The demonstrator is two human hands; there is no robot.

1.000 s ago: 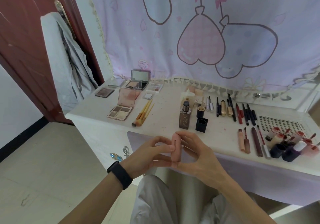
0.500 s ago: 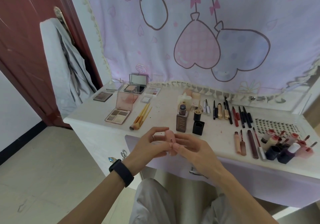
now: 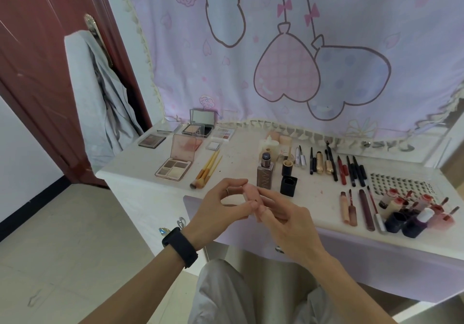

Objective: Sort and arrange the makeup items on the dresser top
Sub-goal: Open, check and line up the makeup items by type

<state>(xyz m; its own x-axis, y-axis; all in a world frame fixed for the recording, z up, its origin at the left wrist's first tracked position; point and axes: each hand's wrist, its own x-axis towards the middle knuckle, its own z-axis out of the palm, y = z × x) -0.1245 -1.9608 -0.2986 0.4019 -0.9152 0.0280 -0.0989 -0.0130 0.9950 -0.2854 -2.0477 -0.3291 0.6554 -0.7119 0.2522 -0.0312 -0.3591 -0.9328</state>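
Note:
A small pink makeup tube (image 3: 251,194) is held in front of the dresser's front edge by both hands. My left hand (image 3: 221,205), with a black band on its wrist, pinches the tube from the left with thumb and fingers. My right hand (image 3: 283,219) grips it from the right, fingers curled over its lower part, which hides most of the tube. The white dresser top (image 3: 241,163) behind carries rows of makeup.
Open eyeshadow palettes (image 3: 174,167) and brushes (image 3: 207,169) lie at the left. A foundation bottle (image 3: 265,173) and a black cap (image 3: 288,185) stand just behind the hands. Pencils and mascaras (image 3: 336,164) lie mid-right, lip glosses (image 3: 411,212) at the right edge. A door (image 3: 37,72) stands at the left.
The tube has tilted and risen slightly toward the dresser edge. My right fingers have closed over more of it, and the camera has shifted a little.

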